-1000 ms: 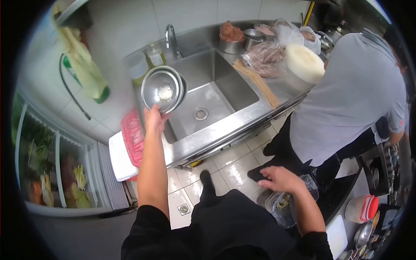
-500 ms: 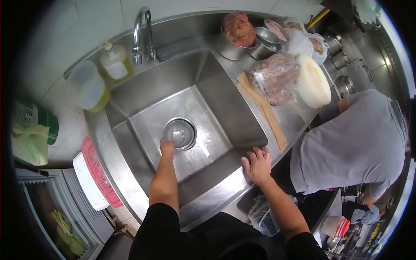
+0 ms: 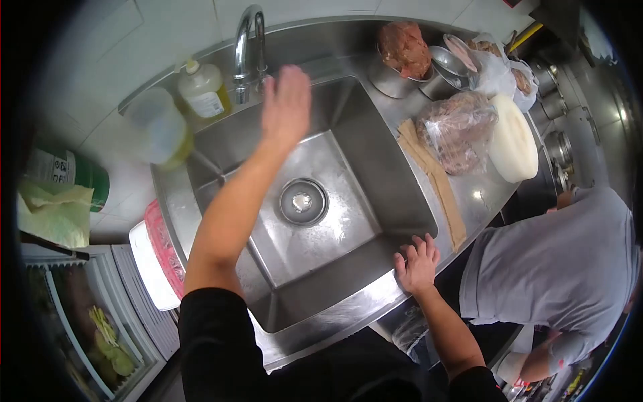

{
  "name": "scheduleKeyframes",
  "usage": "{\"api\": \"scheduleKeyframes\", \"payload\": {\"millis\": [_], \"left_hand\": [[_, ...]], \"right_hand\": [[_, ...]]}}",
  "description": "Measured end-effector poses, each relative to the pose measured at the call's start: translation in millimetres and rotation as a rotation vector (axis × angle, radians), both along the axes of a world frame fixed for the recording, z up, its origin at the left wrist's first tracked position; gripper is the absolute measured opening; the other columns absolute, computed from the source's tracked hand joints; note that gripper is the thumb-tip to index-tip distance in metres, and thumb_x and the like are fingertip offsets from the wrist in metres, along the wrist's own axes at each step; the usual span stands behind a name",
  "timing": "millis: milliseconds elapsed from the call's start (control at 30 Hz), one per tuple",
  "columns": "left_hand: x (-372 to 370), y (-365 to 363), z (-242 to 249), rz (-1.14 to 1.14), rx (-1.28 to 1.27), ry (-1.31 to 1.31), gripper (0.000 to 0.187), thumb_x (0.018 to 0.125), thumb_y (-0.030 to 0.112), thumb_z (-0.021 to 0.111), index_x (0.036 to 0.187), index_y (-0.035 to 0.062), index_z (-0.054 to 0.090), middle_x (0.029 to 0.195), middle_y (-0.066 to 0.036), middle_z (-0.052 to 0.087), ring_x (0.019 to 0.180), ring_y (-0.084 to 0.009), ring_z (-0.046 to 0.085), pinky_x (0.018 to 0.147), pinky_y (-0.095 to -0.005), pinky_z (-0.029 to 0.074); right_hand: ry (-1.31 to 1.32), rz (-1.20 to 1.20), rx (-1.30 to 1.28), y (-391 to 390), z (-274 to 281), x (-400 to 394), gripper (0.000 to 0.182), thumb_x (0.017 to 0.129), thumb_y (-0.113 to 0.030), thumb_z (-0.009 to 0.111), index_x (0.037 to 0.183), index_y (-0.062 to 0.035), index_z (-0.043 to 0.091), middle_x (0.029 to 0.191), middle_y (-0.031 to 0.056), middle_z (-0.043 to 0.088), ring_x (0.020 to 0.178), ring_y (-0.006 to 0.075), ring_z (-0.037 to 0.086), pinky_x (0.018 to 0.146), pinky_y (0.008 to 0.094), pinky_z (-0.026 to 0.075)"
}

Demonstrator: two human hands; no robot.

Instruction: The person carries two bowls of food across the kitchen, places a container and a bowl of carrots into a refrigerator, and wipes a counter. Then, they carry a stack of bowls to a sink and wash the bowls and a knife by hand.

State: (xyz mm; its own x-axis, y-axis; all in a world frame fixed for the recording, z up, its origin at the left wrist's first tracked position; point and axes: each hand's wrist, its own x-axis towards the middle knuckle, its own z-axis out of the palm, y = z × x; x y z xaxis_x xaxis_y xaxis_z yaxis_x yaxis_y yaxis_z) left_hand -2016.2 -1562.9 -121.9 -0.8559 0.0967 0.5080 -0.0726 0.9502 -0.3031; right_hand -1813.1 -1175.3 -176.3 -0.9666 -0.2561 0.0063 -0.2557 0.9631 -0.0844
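My left hand (image 3: 287,107) is raised over the back of the steel sink (image 3: 402,194), just in front of the chrome faucet (image 3: 242,57); it is blurred, with its fingers stretched and nothing seen in it. Whether it touches the faucet handle, hidden behind the fingers, I cannot tell. Resting on the sink's front right rim is my right hand (image 3: 418,264), fingers spread and holding nothing. The round drain (image 3: 303,202) at the bottom of the basin has some whitish matter in its middle.
Soap bottle (image 3: 203,90) and yellowish container (image 3: 161,127) stand left of the faucet. Raw meat (image 3: 405,50) in a pot, bagged meat (image 3: 459,130), a pale round block (image 3: 514,139) and brown strip (image 3: 435,181) lie right. A co-worker (image 3: 549,258) stands at right.
My left hand has left the drain and risen toward the faucet. My right hand stays on the rim. The view has shifted, and the co-worker's arm has moved.
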Motion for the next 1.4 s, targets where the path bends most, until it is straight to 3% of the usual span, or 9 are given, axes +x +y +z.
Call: {"api": "scheduleKeyframes", "payload": {"millis": [233, 333, 433, 667, 933, 1000, 1067, 1167, 1400], "left_hand": [[17.0, -77.9, -54.7, 0.298, 1.114, -0.416, 0.055, 0.096, 0.029, 0.05, 0.142, 0.0011, 0.037, 0.137, -0.022, 0.048, 0.122, -0.0356, 0.053, 0.1, -0.0441, 0.047], [76.0, -58.5, -42.7, 0.002, 2.684, 0.03, 0.039, 0.098, 0.028, 0.05, 0.126, 0.0009, 0.049, 0.116, -0.02, 0.057, 0.105, -0.033, 0.061, 0.088, -0.0446, 0.055], [107.3, -38.2, -64.2, 0.036, 3.108, 0.401, 0.025, 0.099, 0.019, 0.048, 0.109, -0.003, 0.054, 0.101, -0.017, 0.061, 0.094, -0.0324, 0.064, 0.084, -0.0448, 0.057], [91.2, -42.9, -73.7, 0.253, 3.101, 0.728, 0.018, 0.099, 0.008, 0.044, 0.103, -0.0038, 0.057, 0.092, -0.015, 0.061, 0.083, -0.0266, 0.063, 0.081, -0.037, 0.058], [-26.5, -172.9, -143.3, -0.141, 0.67, -0.195, 0.059, 0.091, 0.019, 0.05, 0.147, 0.0077, 0.037, 0.142, -0.025, 0.044, 0.125, -0.0344, 0.052, 0.104, -0.0403, 0.044], [-26.2, -172.0, -143.2, -0.077, 1.585, -0.322, 0.059, 0.089, 0.017, 0.054, 0.146, 0.0094, 0.041, 0.103, -0.014, 0.061, 0.087, -0.025, 0.064, 0.082, -0.0357, 0.055], [-10.0, -158.0, -153.4, -0.358, 1.536, -0.253, 0.049, 0.1, 0.02, 0.046, 0.145, 0.002, 0.038, 0.155, -0.01, 0.032, 0.084, -0.0149, 0.065, 0.071, -0.0292, 0.055], [43.1, -110.7, -136.0, -0.405, 1.718, -0.765, 0.044, 0.099, 0.02, 0.047, 0.139, 0.0018, 0.046, 0.14, -0.012, 0.052, 0.076, -0.0183, 0.066, 0.071, -0.0307, 0.056], [132.2, -35.1, -120.4, 0.24, 2.84, 0.286, 0.034, 0.096, 0.021, 0.053, 0.125, 0.0023, 0.054, 0.102, -0.01, 0.063, 0.088, -0.0234, 0.062, 0.081, -0.0416, 0.055]], "right_hand": [[0.004, -0.005, -0.039, 0.7, 0.4, 1.2, 0.038, 0.086, -0.039, 0.055, 0.103, -0.0074, 0.068, 0.131, 0.0205, 0.051, 0.135, 0.0411, 0.031, 0.11, 0.0547, 0.021], [0.022, 0.0, -0.047, 1.4, -1.4, 1.9, 0.038, 0.086, -0.039, 0.055, 0.103, -0.0073, 0.068, 0.131, 0.0203, 0.051, 0.135, 0.0414, 0.031, 0.109, 0.0551, 0.021], [0.027, 0.015, -0.046, 1.2, -3.3, 3.0, 0.038, 0.087, -0.039, 0.055, 0.102, -0.0074, 0.068, 0.13, 0.0199, 0.052, 0.135, 0.0413, 0.032, 0.109, 0.0558, 0.021], [0.0, 0.003, -0.026, 0.3, -2.8, 0.6, 0.035, 0.086, -0.038, 0.056, 0.101, -0.0085, 0.069, 0.13, 0.0183, 0.052, 0.135, 0.0402, 0.031, 0.109, 0.0552, 0.02], [0.001, -0.003, -0.033, -1.3, 0.8, 0.0, 0.034, 0.084, -0.037, 0.058, 0.1, -0.0082, 0.069, 0.13, 0.0177, 0.052, 0.135, 0.0392, 0.031, 0.109, 0.0543, 0.021], [-0.01, -0.021, -0.031, -4.1, 4.4, -1.1, 0.035, 0.084, -0.038, 0.058, 0.1, -0.0086, 0.068, 0.13, 0.0173, 0.051, 0.135, 0.0389, 0.031, 0.109, 0.054, 0.021], [-0.022, -0.025, -0.027, -2.5, 6.0, -0.6, 0.034, 0.084, -0.038, 0.058, 0.1, -0.009, 0.068, 0.131, 0.017, 0.051, 0.135, 0.0387, 0.031, 0.109, 0.0539, 0.02], [-0.028, -0.028, -0.03, -3.9, 5.2, -1.1, 0.034, 0.084, -0.038, 0.058, 0.1, -0.0096, 0.068, 0.131, 0.0166, 0.051, 0.135, 0.0386, 0.031, 0.109, 0.0541, 0.021], [0.015, -0.007, -0.038, -0.4, 2.7, 0.1, 0.032, 0.084, -0.037, 0.059, 0.098, -0.0093, 0.068, 0.128, 0.0171, 0.052, 0.133, 0.0394, 0.034, 0.108, 0.055, 0.023]]}}
